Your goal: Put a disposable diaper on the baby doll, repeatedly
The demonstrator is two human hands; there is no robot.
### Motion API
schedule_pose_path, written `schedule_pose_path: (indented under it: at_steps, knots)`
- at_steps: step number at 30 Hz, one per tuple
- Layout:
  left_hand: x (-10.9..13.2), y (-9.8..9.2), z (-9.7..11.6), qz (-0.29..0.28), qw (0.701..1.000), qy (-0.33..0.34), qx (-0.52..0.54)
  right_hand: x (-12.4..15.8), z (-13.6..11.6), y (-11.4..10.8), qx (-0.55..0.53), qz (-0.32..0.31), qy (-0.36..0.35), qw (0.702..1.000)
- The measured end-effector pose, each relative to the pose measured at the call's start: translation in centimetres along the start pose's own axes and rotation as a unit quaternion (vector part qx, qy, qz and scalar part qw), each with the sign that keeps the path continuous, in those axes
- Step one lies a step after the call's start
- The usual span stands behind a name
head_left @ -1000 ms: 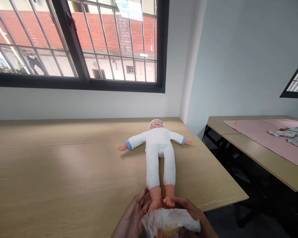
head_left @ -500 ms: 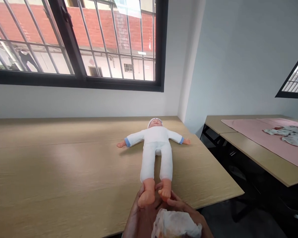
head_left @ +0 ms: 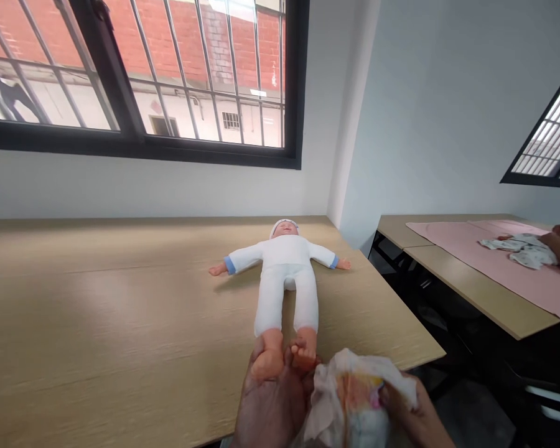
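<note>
Holding a baby doll [head_left: 284, 280] by the feet, left hand [head_left: 271, 407], crumpled diaper [head_left: 350, 398], apparently, in right hand [head_left: 413, 410]

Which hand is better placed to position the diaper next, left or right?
Probably your right hand: it grips the diaper, while your left hand is occupied holding the doll's feet.

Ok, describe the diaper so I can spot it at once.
On the long wooden table, a baby doll lies on its back. The left hand grips its feet. The diaper, crumpled white with a colourful print, is the bundle in the right hand.
</note>
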State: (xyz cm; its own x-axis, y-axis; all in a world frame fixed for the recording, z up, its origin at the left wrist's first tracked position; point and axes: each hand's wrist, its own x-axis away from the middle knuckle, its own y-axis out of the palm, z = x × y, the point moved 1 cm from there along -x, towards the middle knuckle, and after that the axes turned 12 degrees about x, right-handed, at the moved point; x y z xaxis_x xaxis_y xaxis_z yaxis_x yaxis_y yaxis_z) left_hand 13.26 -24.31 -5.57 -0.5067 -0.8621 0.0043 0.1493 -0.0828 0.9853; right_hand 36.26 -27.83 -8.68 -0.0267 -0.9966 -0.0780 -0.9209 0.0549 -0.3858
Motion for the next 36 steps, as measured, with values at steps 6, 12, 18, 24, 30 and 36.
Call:
schedule_pose_path:
  at_steps: [6, 12, 18, 24, 30, 36]
  knots:
    - [0.3, 0.5, 2.6, -0.018, 0.997, -0.07, 0.017, -4.8, -7.1, -8.0, 0.165, 0.018, -0.063, 0.984]
    - [0.1, 1.8, 3.4, -0.066, 0.993, -0.09, 0.034, -8.4, -14.2, -13.7, 0.247, 0.258, -0.182, 0.916]
    - [0.2, 1.2, 3.6, -0.115, 0.987, -0.106, 0.041, -9.6, -14.1, -12.3, 0.211, 0.244, -0.238, 0.916]
    - [-0.7, 0.5, 2.9, -0.14, 0.987, -0.073, 0.013, -10.0, -11.5, -9.4, 0.135, 0.05, -0.178, 0.974]
    - [-1.4, 2.6, 1.9, -0.123, 0.989, -0.074, 0.034, -8.4, -10.0, -6.0, 0.142, -0.141, -0.208, 0.957]
    - [-1.3, 3.2, 1.3, -0.091, 0.99, -0.095, 0.05, -6.1, -9.4, -5.9, 0.108, -0.159, -0.196, 0.961]
